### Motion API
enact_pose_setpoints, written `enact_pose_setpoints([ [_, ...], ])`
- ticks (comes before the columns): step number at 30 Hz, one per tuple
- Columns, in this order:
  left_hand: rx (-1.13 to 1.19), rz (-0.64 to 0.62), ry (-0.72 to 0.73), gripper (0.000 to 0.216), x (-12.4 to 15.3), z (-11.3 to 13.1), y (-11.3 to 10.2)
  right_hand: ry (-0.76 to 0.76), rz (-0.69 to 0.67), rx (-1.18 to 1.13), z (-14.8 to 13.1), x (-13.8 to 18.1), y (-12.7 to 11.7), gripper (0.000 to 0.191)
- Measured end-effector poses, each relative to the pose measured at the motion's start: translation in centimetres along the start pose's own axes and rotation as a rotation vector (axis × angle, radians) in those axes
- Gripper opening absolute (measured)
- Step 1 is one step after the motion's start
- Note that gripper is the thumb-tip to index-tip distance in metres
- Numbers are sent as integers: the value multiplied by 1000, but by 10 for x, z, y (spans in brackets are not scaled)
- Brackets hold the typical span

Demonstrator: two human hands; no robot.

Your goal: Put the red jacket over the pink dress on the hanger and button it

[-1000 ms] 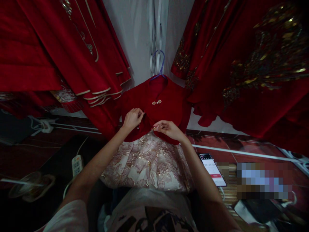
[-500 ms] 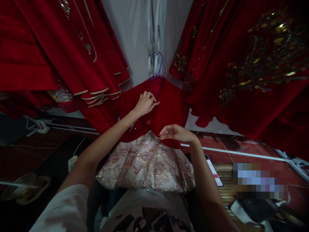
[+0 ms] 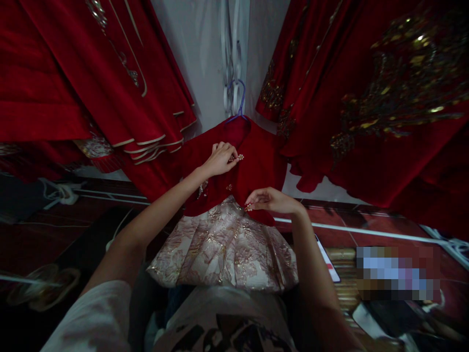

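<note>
A small red jacket (image 3: pixel 266 161) hangs from a purple hanger (image 3: pixel 242 100) in front of me, over a pale pink and gold brocade skirt (image 3: pixel 227 249). Pinched in my left hand (image 3: pixel 222 159), near the upper chest, is a beaded ornament (image 3: pixel 240 157), perhaps a fastener. Lower down at the front edge, my right hand (image 3: pixel 269 200) has its fingers closed on another beaded ornament (image 3: pixel 248 207). Between the hands, a smaller beaded piece (image 3: pixel 229 187) lies on the red cloth. A dangling trim (image 3: pixel 201 188) shows below my left wrist.
Red garments with pale piping (image 3: pixel 146 142) hang at the left. More red garments with gold sequins (image 3: pixel 403 88) hang at the right. A phone (image 3: pixel 328 259) lies on a bamboo surface (image 3: pixel 346 283). At lower left sits a plastic bowl (image 3: pixel 44 288). White rails (image 3: pixel 359 235) run near the floor.
The ornament in my left fingers shows more fully now. My right hand has shifted very slightly right, with its ornament. The garment hangs much as before.
</note>
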State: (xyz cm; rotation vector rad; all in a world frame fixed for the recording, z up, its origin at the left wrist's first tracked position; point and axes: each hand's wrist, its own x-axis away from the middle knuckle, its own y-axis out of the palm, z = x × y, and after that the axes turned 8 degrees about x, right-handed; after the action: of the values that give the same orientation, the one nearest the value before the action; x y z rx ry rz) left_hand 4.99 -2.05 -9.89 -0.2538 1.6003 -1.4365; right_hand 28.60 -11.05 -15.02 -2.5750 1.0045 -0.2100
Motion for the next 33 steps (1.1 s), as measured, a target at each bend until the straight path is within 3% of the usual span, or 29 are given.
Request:
enact_pose_setpoints([
  [6,-145,21,206,20,2,2,-1,14,-24,-5,-3,-7,4,20],
  [13,-213,135,190,24,7,4,6,18,-32,44,-5,-14,9,28],
  [15,-211,159,147,26,8,2,7,-14,93,102,-11,-23,4,34],
  [19,-222,215,-23,29,10,5,3,-123,533,-32,-31,-72,-7,45],
  [21,-247,245,-134,36,10,9,-2,-153,645,-141,-40,-105,-9,55],
  [23,-273,270,-254,46,12,10,-11,-88,736,-128,-43,-133,-11,67],
  [26,-316,297,-447,54,18,-3,-31,119,961,189,-38,-151,-21,84],
  [28,-342,279,-566,52,23,-23,-47,206,1096,458,-30,-146,-34,81],
  [31,-287,178,-687,42,30,-58,-70,269,1132,739,-21,-123,-59,62],
  [33,-228,194,-726,39,30,-75,-81,313,1111,868,-19,-108,-75,53],
])
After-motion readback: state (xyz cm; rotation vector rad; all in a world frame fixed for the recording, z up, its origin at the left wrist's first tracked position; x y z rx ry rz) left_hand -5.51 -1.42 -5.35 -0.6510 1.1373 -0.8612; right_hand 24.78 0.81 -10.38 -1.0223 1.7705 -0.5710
